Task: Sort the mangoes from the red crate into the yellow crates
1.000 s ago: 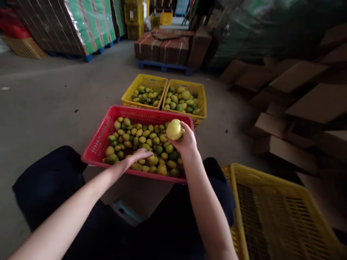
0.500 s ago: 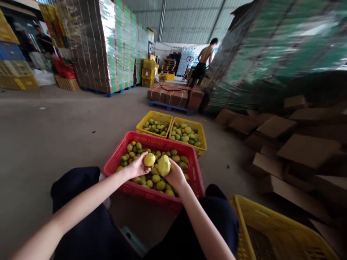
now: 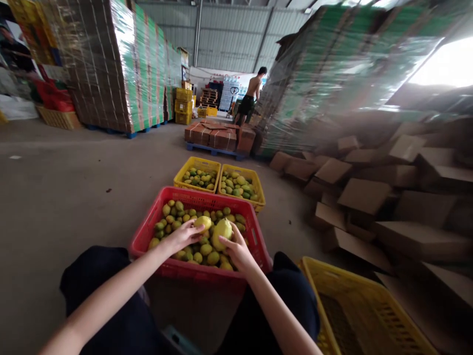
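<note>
My left hand (image 3: 184, 235) is closed around a small yellow lemon (image 3: 203, 223). In my right hand (image 3: 238, 249) is a bigger, paler lemon (image 3: 222, 234) with a pointed top, the thumb lying across its lower side. Both hands are over a red crate (image 3: 170, 270) that stands between my knees. Many green and yellow lemons (image 3: 213, 258) fill much of its bottom. The two held lemons are close together but apart.
Two yellow crates of fruit (image 3: 177, 180) (image 3: 260, 195) stand just beyond the red one. A yellow crate (image 3: 354, 281) is by my right knee. Cardboard boxes (image 3: 364, 195) lie heaped at right. Wrapped pallet stacks (image 3: 148, 74) rise behind, and a person (image 3: 252, 88) stands near a pallet.
My view has swung to the right, so the scene sits further left. Both lemons have turned a little in my hands, and the right thumb now shows across the larger one.
</note>
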`<state>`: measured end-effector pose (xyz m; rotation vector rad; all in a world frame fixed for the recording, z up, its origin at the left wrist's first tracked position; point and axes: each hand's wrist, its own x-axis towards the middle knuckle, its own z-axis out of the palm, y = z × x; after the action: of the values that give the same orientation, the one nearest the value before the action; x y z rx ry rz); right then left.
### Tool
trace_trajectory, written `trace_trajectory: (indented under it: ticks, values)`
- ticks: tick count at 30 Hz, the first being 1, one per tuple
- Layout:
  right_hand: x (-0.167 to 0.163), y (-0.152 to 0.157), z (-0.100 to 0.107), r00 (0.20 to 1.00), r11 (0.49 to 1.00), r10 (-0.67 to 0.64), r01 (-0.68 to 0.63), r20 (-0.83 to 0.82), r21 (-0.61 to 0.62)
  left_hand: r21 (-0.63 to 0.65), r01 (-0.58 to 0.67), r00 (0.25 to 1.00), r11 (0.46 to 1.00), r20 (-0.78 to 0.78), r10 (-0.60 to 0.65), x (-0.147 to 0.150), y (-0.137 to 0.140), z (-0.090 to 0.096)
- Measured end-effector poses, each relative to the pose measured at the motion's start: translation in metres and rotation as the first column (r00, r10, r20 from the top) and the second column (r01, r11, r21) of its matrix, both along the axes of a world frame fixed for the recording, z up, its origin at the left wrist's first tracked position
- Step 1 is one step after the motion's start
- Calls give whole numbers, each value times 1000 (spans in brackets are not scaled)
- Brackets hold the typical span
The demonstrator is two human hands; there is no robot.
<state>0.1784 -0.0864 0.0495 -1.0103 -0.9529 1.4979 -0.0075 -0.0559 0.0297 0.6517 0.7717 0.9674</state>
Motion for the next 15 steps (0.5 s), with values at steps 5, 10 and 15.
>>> trace_trajectory:
  ticks: [5, 10, 15]
  values:
    - [10, 21, 19, 952, 969, -16, -61, 306, 239, 110, -4, 1000, 994, -5, 5, 1, 2, 21]
    - [15, 52, 1, 931, 977, -68, -11, 360, 213, 223, 79, 969, 972, -248, -22, 10, 30, 24]
    - [14, 67, -18, 908, 961, -100, -17, 406, 274, 327, 71, 937, 942, -346, 50, 13, 47, -4]
